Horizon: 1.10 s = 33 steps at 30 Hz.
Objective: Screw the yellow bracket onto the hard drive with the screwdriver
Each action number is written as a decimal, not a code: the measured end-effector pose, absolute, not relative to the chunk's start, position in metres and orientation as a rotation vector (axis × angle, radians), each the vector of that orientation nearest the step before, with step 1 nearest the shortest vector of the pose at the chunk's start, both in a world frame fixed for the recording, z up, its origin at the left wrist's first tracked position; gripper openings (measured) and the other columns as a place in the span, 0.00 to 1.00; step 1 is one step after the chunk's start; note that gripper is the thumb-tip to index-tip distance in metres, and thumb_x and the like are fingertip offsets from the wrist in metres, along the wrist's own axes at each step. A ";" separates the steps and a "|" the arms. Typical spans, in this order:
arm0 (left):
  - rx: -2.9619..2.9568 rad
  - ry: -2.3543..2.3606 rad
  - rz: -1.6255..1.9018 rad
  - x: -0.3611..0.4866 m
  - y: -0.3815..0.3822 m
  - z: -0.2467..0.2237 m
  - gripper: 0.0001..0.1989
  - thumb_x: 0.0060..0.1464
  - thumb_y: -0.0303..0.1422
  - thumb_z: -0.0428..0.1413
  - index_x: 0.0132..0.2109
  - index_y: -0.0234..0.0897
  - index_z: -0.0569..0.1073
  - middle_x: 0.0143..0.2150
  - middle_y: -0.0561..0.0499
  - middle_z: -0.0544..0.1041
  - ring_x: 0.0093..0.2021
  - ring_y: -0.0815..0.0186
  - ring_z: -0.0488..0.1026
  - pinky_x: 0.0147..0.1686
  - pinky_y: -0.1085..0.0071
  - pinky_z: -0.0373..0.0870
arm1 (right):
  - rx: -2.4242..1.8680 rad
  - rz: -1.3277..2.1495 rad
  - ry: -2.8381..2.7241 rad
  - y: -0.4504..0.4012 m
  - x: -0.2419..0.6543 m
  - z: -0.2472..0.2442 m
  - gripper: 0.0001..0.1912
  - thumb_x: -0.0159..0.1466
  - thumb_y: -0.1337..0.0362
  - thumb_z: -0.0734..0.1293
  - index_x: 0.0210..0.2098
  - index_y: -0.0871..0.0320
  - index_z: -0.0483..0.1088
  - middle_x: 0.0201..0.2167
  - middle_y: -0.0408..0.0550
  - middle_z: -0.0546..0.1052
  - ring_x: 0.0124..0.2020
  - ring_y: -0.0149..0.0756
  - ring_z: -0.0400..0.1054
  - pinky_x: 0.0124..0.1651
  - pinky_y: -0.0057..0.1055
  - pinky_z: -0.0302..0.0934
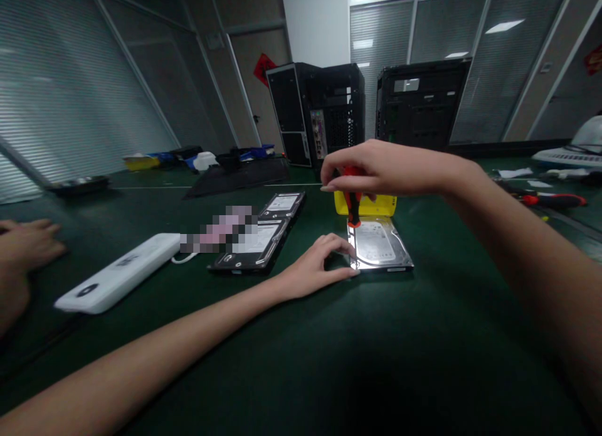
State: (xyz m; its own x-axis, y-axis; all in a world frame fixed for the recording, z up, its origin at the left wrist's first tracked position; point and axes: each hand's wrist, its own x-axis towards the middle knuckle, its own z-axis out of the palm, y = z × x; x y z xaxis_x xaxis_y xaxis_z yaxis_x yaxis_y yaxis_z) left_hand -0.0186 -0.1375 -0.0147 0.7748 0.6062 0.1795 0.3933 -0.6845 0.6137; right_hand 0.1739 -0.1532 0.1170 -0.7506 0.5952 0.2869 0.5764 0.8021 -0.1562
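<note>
A silver hard drive lies flat on the dark green table, label side up. My left hand grips its near left corner, thumb at the front edge and fingers along the left side. From above, my right hand is closed around the handle of a red and black screwdriver. The screwdriver stands upright over the drive's left side; its tip is too hard to make out. Just behind the drive sits a yellow container, partly covered by my right hand.
Further hard drives lie left of my left hand. A white power strip is beside them, near another person's hand. Computer cases stand at the back. A red and black tool lies at the right.
</note>
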 end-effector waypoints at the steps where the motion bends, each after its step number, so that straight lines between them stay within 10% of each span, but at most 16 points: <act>1: 2.409 0.742 0.507 -0.019 -0.137 -0.015 0.14 0.52 0.41 0.54 0.44 0.40 0.67 0.45 0.50 0.66 0.48 0.63 0.63 0.49 0.65 0.59 | -0.890 0.064 -2.670 -0.153 0.174 0.117 0.15 0.62 0.59 0.58 0.42 0.62 0.68 0.34 0.46 0.71 0.31 0.26 0.63 0.34 0.27 0.53; 33: 2.379 0.782 0.463 -0.020 -0.139 -0.013 0.15 0.51 0.42 0.53 0.44 0.41 0.67 0.46 0.49 0.66 0.49 0.61 0.62 0.49 0.63 0.60 | -1.054 0.313 -2.697 -0.150 0.180 0.116 0.20 0.65 0.53 0.52 0.49 0.57 0.62 0.36 0.46 0.71 0.22 0.22 0.59 0.26 0.24 0.51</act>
